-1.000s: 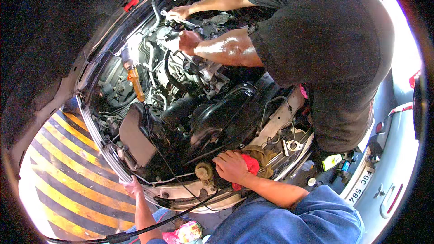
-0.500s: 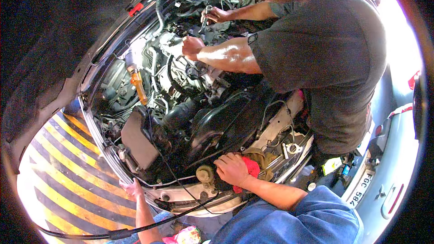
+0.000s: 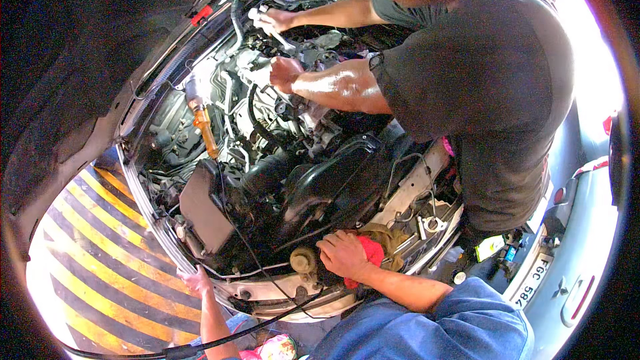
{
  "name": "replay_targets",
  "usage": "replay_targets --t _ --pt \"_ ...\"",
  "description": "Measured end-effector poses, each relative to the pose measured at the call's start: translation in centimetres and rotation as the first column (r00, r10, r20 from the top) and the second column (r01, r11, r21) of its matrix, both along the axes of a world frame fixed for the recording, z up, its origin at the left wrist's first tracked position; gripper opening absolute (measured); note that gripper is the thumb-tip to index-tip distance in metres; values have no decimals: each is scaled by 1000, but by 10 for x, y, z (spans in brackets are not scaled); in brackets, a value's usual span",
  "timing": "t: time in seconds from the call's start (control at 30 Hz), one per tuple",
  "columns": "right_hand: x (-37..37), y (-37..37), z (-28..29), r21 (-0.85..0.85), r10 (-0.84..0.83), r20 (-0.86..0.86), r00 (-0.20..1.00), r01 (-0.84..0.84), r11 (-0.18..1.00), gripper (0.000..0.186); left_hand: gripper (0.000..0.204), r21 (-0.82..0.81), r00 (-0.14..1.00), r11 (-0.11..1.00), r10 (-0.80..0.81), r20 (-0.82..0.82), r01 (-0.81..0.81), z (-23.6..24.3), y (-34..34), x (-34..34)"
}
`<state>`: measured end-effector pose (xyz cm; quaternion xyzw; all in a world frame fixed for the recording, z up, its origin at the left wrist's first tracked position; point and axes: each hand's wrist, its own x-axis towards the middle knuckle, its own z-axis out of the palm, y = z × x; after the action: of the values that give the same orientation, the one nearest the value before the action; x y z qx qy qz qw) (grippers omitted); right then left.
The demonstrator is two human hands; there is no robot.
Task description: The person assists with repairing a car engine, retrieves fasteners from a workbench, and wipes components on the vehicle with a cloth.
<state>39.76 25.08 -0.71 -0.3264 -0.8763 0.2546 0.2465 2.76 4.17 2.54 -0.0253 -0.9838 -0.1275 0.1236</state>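
My left hand (image 3: 195, 282) lies on the edge of the car's fender at the lower left, its fingers spread over the rim. My right hand (image 3: 342, 255) rests on the front panel of the engine bay with its fingers stretched out. Against its palm side sits a red cloth (image 3: 371, 253). A round tan part (image 3: 303, 260) is just left of that hand. Further back in the engine (image 3: 263, 110), a co-worker's hand (image 3: 272, 20) grips the end of a wrench (image 3: 283, 42). The co-worker's other hand (image 3: 285, 75) is closed by the engine, its contents hidden.
An orange work light (image 3: 203, 127) hangs over the engine, its black cable (image 3: 247, 240) running toward me. Metal tools and a gasket-like part (image 3: 433, 225) lie on the front right panel. The raised hood (image 3: 60, 93) is at left; a light blue car (image 3: 567, 280) stands at right.
The co-worker's far hand has swung to the left with the wrench, which now slants the other way. My two hands have stayed in place.
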Motion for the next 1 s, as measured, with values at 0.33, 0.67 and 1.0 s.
replay_targets --t 0.33,0.67,1.0 --pt "2 3 1 -44 79 34 996 -78 996 21 69 -45 1000 999 -2 -12 1 -5 -3 -4" --pt "0 3 2 1 56 -31 998 -56 998 21 70 -88 997 995 54 54 -49 12 9 11" --pt "0 2 1 1 57 -23 998 -57 998 21 69 -115 998 992 56 20 -53 6 6 5"
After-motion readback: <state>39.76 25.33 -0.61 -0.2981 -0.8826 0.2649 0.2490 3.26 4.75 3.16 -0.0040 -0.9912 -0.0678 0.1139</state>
